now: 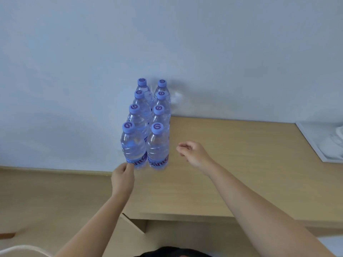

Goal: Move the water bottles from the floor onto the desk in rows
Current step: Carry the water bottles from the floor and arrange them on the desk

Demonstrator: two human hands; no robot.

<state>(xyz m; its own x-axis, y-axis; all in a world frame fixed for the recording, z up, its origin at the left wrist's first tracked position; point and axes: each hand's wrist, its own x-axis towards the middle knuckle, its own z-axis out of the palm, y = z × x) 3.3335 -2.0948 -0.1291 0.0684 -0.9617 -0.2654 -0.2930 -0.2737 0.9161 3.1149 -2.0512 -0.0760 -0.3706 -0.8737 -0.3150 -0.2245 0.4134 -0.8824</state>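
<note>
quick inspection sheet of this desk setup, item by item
surface: tan wooden desk against a pale wall
job's things: eight water bottles, blue caps, upright in two rows of four
clutter: white tray at right edge, contents unclear
hands: left hand touches the base of the near-left bottle; right hand loosely curled, holding nothing, apart from the bottles
cables: nothing seen
surroundings: open space under the desk; floor not visible

Front two water bottles [134, 145]: purple label lettering "ant" (partly cut off); caps [128, 127] bear swirl logo.
</note>
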